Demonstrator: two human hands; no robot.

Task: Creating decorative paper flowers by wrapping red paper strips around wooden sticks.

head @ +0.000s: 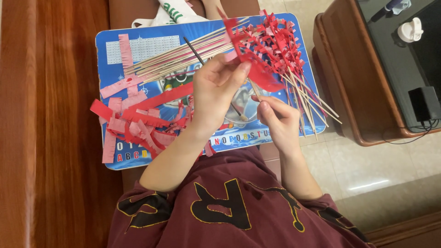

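Note:
My left hand (216, 87) pinches a fringed red paper strip (250, 64) against the top of a thin bamboo stick (254, 88). Lower down, my right hand (275, 117) grips the same stick near its bottom end. Both hands hover over a blue printed lap board (138, 46). Bare bamboo sticks (179, 57) lie fanned across the board's top. At the upper right sits a pile of sticks wrapped in red fringe (285, 50). Loose red and pink fringed strips (138, 121) are heaped on the board's left half.
A dark thin brush (195, 50) lies across the bare sticks. A wooden bench (50, 124) runs along the left. A wooden table with a dark glass top (367, 92) stands at the right, holding a black adapter (425, 103) and a white lid (410, 30). Pale floor tiles (367, 170) lie below.

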